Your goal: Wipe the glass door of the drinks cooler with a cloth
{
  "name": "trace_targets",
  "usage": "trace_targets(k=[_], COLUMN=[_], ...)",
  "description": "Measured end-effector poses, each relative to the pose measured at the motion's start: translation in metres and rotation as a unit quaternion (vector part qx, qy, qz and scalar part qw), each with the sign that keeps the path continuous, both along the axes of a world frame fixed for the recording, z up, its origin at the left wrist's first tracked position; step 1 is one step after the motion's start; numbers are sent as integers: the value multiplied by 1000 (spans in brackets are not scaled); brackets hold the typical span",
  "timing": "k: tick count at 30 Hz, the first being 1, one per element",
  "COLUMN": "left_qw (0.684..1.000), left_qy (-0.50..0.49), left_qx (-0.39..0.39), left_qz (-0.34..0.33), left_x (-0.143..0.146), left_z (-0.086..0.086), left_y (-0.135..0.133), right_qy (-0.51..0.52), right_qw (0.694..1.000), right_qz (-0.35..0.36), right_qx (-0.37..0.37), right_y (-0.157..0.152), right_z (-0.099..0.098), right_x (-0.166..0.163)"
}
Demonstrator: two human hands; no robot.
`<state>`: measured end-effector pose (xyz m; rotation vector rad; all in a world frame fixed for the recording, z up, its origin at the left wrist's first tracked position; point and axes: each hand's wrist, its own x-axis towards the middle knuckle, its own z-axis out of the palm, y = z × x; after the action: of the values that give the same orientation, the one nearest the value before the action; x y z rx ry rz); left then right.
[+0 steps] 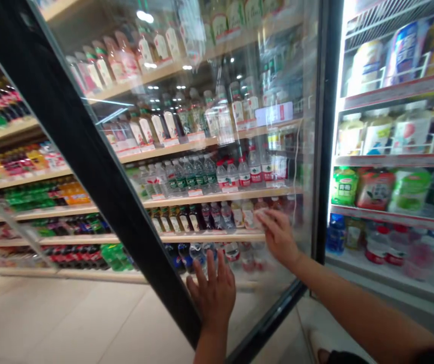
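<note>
Your left grip was spread over the glass door near its lower left edge, your right grip was bent near the right edge, hold too blurred to tell, door open beside a lit cooler

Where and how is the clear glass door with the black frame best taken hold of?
Probably by the straight black left upright of the clear glass door, at mid-height, the left hand coming from the left with fingers round its outer edge. That upright is narrow and lies away from the lit fridge; the glass offers only a flat face.
</note>
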<state>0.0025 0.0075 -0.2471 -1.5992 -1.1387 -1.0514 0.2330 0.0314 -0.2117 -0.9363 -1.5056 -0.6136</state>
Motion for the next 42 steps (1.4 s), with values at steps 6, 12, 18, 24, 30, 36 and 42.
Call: trace_targets(k=[6,12,18,24,30,36,42], left_qw=[1000,1000,999,1000,1000,1000,1000], left_qy=[5,9,-19,6,11,10,0], left_qx=[-3,3,0,10,12,8,0], left_qz=[1,-2,-28,-3,15,8,-3], left_x=[2,2,4,2,3,1,-2], left_z=[-1,1,-2,-5,-4,-8,-14], left_y=[-4,-5,-3,0,1,3,6], right_qy=[77,67,188,211,369,423,277], right_qw=[996,996,980,973,918,882,955], right_qz=[-45,-27,-56,-40,-116,-152,-96], right_qx=[-19,-54,-41,-82,-92,-143,-34], right_y=[3,6,17,17,43,42,58], right_z=[-35,-38,-28,-48,-1,-55,36], right_x=[0,14,27,47,89,69,79])
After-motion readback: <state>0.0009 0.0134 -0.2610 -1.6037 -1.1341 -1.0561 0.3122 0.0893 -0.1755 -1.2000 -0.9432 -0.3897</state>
